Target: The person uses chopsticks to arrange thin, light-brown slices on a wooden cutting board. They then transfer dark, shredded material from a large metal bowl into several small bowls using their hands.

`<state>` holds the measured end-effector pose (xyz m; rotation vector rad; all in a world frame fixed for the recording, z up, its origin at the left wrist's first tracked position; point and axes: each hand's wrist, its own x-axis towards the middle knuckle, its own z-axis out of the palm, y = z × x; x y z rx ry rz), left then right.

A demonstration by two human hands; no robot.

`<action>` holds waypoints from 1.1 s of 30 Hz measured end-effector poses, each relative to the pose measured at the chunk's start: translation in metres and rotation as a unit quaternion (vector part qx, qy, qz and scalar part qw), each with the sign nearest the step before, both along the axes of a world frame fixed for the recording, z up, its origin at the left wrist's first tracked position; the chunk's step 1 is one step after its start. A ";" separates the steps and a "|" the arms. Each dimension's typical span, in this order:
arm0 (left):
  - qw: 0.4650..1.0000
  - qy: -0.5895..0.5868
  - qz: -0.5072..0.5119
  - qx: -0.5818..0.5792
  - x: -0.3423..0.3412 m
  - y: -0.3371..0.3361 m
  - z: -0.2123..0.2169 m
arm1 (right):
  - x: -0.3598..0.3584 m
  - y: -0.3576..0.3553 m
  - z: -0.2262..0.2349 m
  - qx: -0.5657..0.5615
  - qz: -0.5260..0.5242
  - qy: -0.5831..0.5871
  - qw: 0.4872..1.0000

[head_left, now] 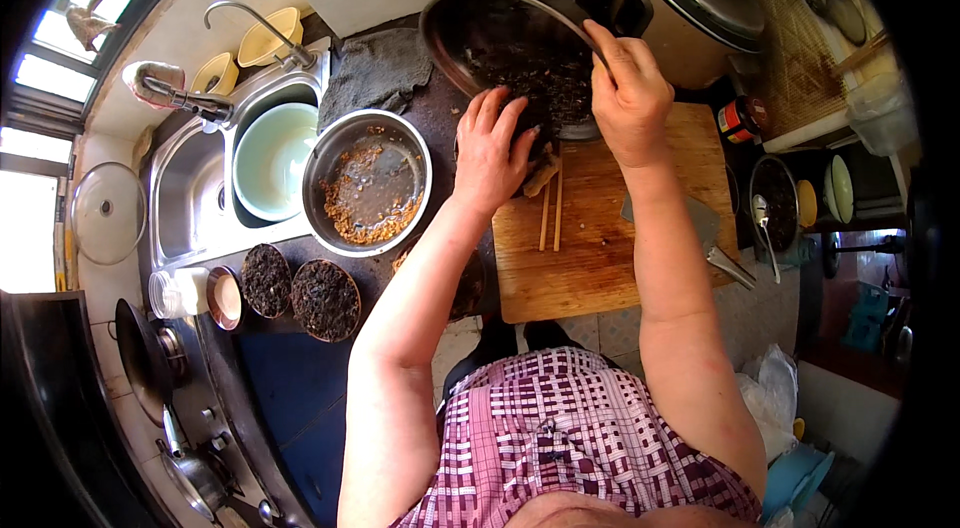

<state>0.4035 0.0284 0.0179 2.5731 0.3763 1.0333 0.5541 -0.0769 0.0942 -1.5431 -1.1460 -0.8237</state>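
The big dark pan (520,38) is tilted over the far edge of the wooden cutting board (610,248). The right hand (628,98) is clenched on its rim, holding it up. The left hand (490,153), fingers spread, presses into the dark food at the pan's lower lip. Chopsticks (550,208) lie on the board just below; a steel bowl (367,183) with scraps sits beside the sink (185,198).

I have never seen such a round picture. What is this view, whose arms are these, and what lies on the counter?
The picture comes from a wide camera worn on a person's head, looking down, so edges bend. The two bare arms are that person's own. The right hand tilts a dark pan by its rim; the left hand reaches into the dark food in it. Below lies a wooden cutting board with chopsticks and a cleaver. To the left stand a metal bowl with food scraps, two small bowls of dark food, and a sink.
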 end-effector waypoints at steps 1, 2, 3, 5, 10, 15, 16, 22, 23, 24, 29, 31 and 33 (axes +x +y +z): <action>1.000 -0.005 0.007 0.005 0.007 0.002 0.005 | -0.001 0.003 -0.001 0.000 0.005 -0.002 1.000; 1.000 -0.011 0.010 0.008 0.016 0.002 0.011 | -0.003 0.004 -0.001 -0.003 0.007 -0.006 1.000; 1.000 -0.017 0.014 0.011 0.025 0.002 0.013 | -0.003 0.004 0.000 -0.005 0.009 -0.009 1.000; 1.000 -0.010 0.005 -0.011 0.034 0.000 0.014 | -0.004 0.004 -0.001 -0.001 0.009 -0.002 1.000; 0.999 0.028 -0.021 0.005 0.044 -0.005 0.013 | -0.007 0.004 0.001 0.014 0.036 0.029 0.999; 0.994 0.098 -0.001 0.050 0.036 0.000 0.014 | -0.001 0.003 -0.003 0.010 0.016 0.029 0.999; 0.993 0.109 -0.006 0.052 0.034 0.002 0.016 | 0.000 0.002 -0.005 0.010 0.012 0.034 0.999; 0.990 0.124 -0.031 0.058 0.018 0.017 0.017 | 0.002 0.001 -0.008 -0.002 0.037 0.054 0.998; 0.991 0.117 -0.034 0.055 0.017 0.017 0.016 | 0.003 0.001 -0.009 -0.001 0.036 0.055 0.998; 0.992 0.110 -0.038 0.053 0.016 0.018 0.013 | 0.003 0.001 -0.009 0.000 0.034 0.057 0.998; 0.994 0.090 -0.058 0.003 0.011 0.016 0.008 | 0.005 0.001 -0.006 -0.003 0.035 0.048 0.998; 0.993 0.095 -0.067 -0.009 0.008 0.015 0.007 | 0.006 0.002 -0.006 0.000 0.034 0.041 0.999; 0.994 0.087 -0.058 -0.004 0.004 0.013 0.007 | 0.007 0.002 -0.006 -0.004 0.024 0.045 0.999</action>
